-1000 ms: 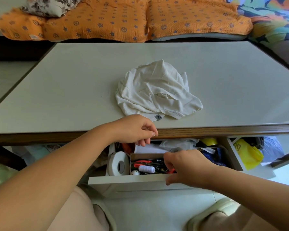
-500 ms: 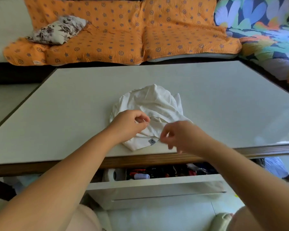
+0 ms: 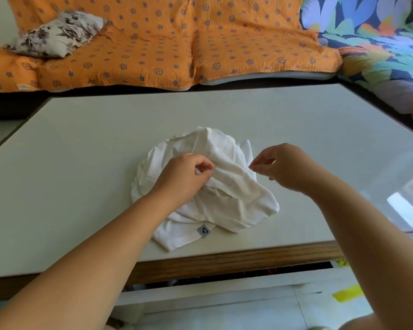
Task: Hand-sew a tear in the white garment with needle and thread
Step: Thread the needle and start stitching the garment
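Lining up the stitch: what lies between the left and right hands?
In the head view, only a raised fold of the white garment lies between the left hand and right hand.

1. The garment (image 3: 236,203) is showing plain white, with no print.
2. Its label (image 3: 203,231) is showing grey, with a small dark mark.
3. The tabletop (image 3: 81,163) is showing a plain, pale grey-white.
4. Its front edge (image 3: 224,260) is showing brown wood grain.
5. The cover (image 3: 153,44) behind is showing orange, dotted all over with blue-grey stars and wheel shapes.
6. The pillow (image 3: 57,32) is showing white with dark grey-brown flowers.
7. The quilt (image 3: 379,44) at the right is showing large leaf shapes in blue, lilac, green, orange and yellow.
8. The drawer (image 3: 200,301) is showing a white front.
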Available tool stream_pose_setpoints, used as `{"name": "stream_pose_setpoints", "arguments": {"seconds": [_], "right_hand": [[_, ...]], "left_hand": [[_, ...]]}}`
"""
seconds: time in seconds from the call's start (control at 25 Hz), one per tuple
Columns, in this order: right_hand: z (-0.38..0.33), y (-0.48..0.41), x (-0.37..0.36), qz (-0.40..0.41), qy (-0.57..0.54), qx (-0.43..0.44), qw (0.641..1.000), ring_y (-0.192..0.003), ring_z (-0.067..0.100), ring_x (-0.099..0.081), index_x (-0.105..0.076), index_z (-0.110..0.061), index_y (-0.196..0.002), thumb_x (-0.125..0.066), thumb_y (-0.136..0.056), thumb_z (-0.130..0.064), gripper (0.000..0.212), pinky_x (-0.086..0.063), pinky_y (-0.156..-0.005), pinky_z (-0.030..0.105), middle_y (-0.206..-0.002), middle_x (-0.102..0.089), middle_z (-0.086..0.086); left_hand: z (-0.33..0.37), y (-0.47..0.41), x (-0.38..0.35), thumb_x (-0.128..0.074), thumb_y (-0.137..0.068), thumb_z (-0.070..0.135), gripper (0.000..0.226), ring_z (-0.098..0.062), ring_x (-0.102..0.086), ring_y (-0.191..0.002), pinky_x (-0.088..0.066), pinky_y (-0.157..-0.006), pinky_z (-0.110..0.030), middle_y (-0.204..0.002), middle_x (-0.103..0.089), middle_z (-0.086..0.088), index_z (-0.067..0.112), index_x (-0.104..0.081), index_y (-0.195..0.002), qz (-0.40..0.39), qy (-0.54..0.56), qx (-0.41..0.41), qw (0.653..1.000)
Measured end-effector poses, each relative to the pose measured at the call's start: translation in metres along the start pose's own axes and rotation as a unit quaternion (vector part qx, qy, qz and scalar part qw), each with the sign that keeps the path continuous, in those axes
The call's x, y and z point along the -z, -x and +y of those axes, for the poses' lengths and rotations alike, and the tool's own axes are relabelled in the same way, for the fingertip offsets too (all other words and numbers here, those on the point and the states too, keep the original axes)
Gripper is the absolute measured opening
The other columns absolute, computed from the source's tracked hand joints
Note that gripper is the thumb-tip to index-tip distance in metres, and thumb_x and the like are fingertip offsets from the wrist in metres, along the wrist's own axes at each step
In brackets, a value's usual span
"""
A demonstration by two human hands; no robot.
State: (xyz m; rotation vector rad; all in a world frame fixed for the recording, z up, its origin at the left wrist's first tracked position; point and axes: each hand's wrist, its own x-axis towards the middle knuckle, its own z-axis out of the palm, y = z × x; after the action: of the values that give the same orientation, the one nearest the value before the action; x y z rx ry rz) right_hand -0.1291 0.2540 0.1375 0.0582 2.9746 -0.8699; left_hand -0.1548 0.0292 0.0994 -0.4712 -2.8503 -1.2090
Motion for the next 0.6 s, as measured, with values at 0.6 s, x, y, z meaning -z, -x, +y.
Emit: {"name": "stream_pose_setpoints", "arguments": {"seconds": [0.6], "right_hand": [[-0.024,-0.003,-0.030,0.002,0.020,0.046,0.999,-0.060,0.000,-0.046,-0.071,-0.030,-0.102,-0.060,-0.096,-0.026,0.013,-0.033,-0.054,0.012,-0.087,-0.061,-0.014]], "left_hand": [[-0.007,-0.006,-0.003,-0.062,-0.093,0.025,0.016,-0.004,-0.055,-0.080,-0.052,-0.081,-0.029,-0.099,-0.060,0.012,0.028,-0.068,-0.107,-0.014,-0.058,0.001,0.998]]}}
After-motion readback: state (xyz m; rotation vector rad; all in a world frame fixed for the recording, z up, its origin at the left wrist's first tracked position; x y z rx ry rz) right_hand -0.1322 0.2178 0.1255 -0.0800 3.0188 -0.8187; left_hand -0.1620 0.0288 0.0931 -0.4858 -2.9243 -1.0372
